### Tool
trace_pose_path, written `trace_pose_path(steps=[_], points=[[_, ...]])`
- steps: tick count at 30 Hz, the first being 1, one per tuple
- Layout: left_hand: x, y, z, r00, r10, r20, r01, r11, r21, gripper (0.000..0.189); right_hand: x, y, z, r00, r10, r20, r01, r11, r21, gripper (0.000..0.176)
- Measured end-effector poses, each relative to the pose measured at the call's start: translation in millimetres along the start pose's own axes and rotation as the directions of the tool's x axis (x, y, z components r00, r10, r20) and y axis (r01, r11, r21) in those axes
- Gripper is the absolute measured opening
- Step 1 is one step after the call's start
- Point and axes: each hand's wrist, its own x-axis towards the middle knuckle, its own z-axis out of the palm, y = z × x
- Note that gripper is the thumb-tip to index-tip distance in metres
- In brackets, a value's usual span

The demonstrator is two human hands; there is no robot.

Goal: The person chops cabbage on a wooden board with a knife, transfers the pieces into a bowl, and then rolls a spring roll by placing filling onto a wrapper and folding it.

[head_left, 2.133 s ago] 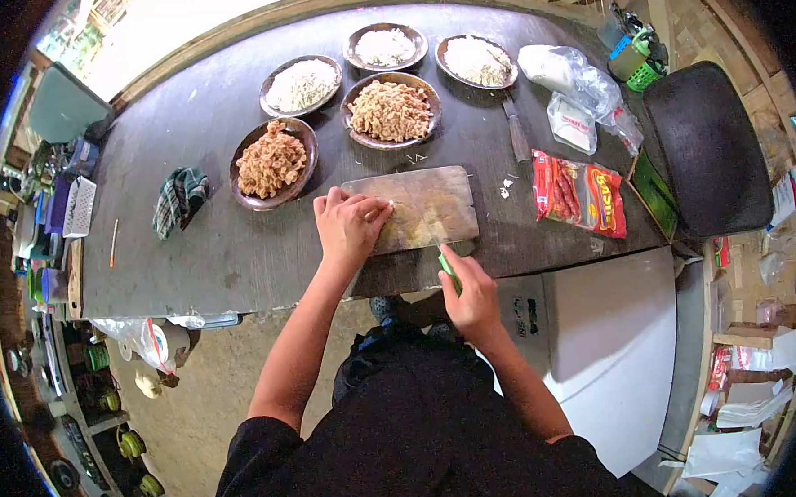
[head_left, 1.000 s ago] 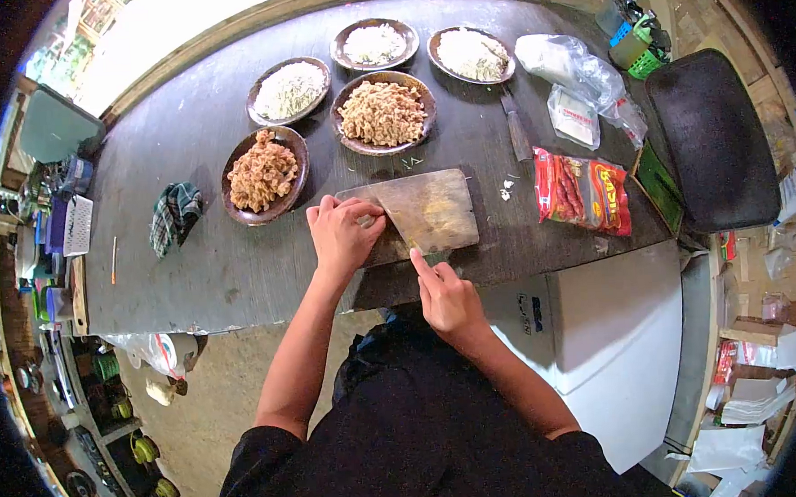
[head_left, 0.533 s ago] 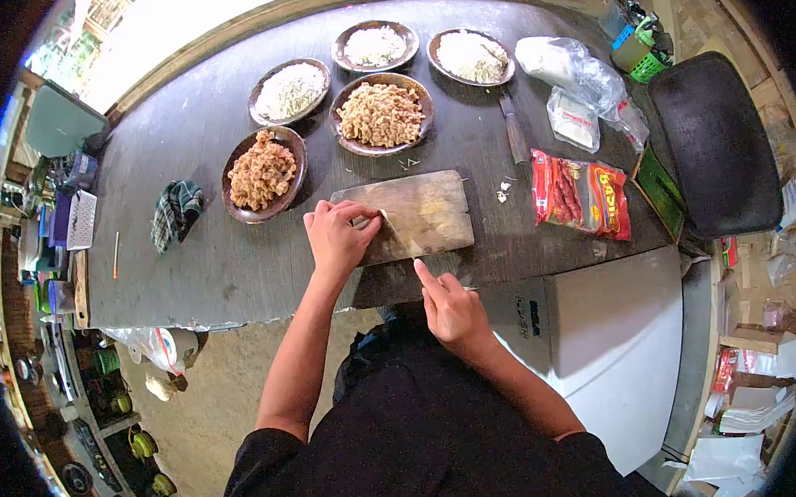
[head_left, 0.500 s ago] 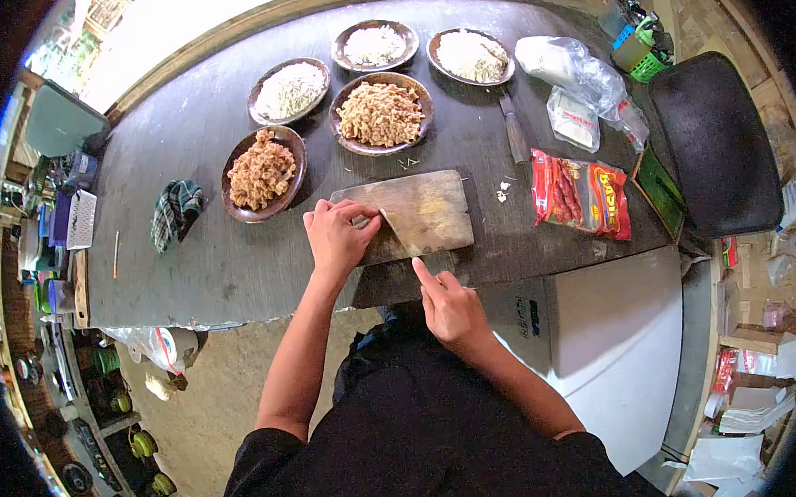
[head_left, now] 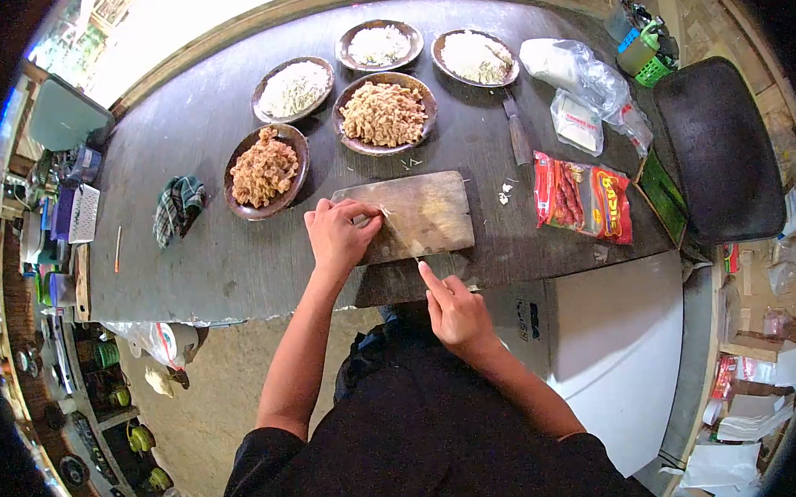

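Note:
A worn wooden cutting board (head_left: 441, 212) lies near the front edge of the dark table. On its left part rests my left hand (head_left: 336, 238), its fingers bunched and pressing a small pale piece (head_left: 384, 210) whose kind I cannot make out. My right hand (head_left: 460, 313) is closed round the handle of a knife (head_left: 403, 238), index finger stretched along it. The thin blade slants across the board, its tip close to my left fingertips. Behind the board stand a bowl of brown crumbly food (head_left: 266, 168) and a bowl of light-brown chopped pieces (head_left: 384, 114).
Three bowls of white shreds (head_left: 295, 89) stand farther back. To the right lie a second knife (head_left: 518, 134), a red sausage packet (head_left: 583, 198), plastic bags (head_left: 578, 68) and white scraps (head_left: 505, 193). A checked cloth (head_left: 178, 209) lies left; a black chair (head_left: 717, 151) stands right.
The knife and my right hand have shifted very slightly to the right and toward me. My left hand stays in place on the board. The whole view has moved a little.

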Motion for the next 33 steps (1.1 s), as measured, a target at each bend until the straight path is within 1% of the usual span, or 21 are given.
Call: trace_pose_path(steps=[4,7,9,12,14,16,17,20,23,25,28,31,33], points=[[0.0,-0.5,1.1,1.0,0.005,-0.015,-0.005,1.0,0.003,0.013,4.5,0.6,4.7,0.999,-0.036,0.003,0.036,0.999,-0.014,0.054],[-0.1,0.0,0.3,1.0,0.016,-0.018,-0.016,1.0,-0.008,0.013,13.4,1.1,8.4,1.0,-0.028,0.013,0.029,0.999,-0.045,0.054],[0.8,0.3,-0.4,1.0,0.019,-0.023,-0.019,1.0,0.0,0.013,16.1,-2.0,6.0,0.999,0.031,0.02,-0.03,0.999,-0.031,0.053],[-1.4,1.1,-1.9,1.0,0.007,-0.022,-0.007,1.0,-0.014,0.014,13.4,2.9,-0.3,1.0,0.024,-0.02,-0.024,1.0,0.017,0.053],[-1.7,0.9,-2.2,1.0,-0.007,-0.016,0.006,0.999,-0.035,0.014,9.6,1.8,-5.9,0.999,0.031,-0.013,-0.031,0.999,0.01,0.053],[-2.0,-0.2,-0.6,0.999,-0.031,0.007,0.031,0.999,-0.025,0.013,5.6,2.6,-8.2,0.999,-0.031,0.007,0.031,0.999,0.034,0.053],[-2.4,-0.9,0.6,0.999,-0.031,0.01,0.031,0.999,-0.026,0.013,4.7,2.8,-7.8,1.0,-0.028,0.008,0.027,0.999,0.034,0.053],[-1.2,-3.6,1.8,1.0,-0.015,-0.012,0.014,1.0,-0.021,0.013,5.6,0.6,-2.8,0.999,-0.024,0.035,0.023,0.999,0.022,0.053],[0.1,-1.8,-0.6,0.999,-0.031,0.021,0.031,0.999,-0.018,0.014,8.3,-2.6,1.8,1.0,-0.003,0.007,0.003,1.0,0.004,0.053],[0.5,-0.6,-1.3,1.0,-0.01,0.02,0.01,1.0,-0.005,0.014,13.2,-2.9,4.8,0.999,0.029,0.035,-0.027,0.998,-0.064,0.052],[-0.8,-1.1,-1.4,1.0,-0.002,0.011,0.002,1.0,-0.001,0.013,16.2,-0.2,7.6,0.999,0.031,0.036,-0.028,0.996,-0.086,0.051],[-4.2,2.6,-4.6,1.0,0.023,-0.011,-0.023,0.999,0.034,0.014,13.2,1.8,0.3,1.0,0.01,0.004,-0.01,1.0,-0.03,0.052],[-4.3,2.2,-6.3,1.0,-0.014,-0.001,0.014,1.0,0.009,0.014,8.1,4.4,-2.3,1.0,-0.023,0.012,0.023,1.0,-0.015,0.053]])
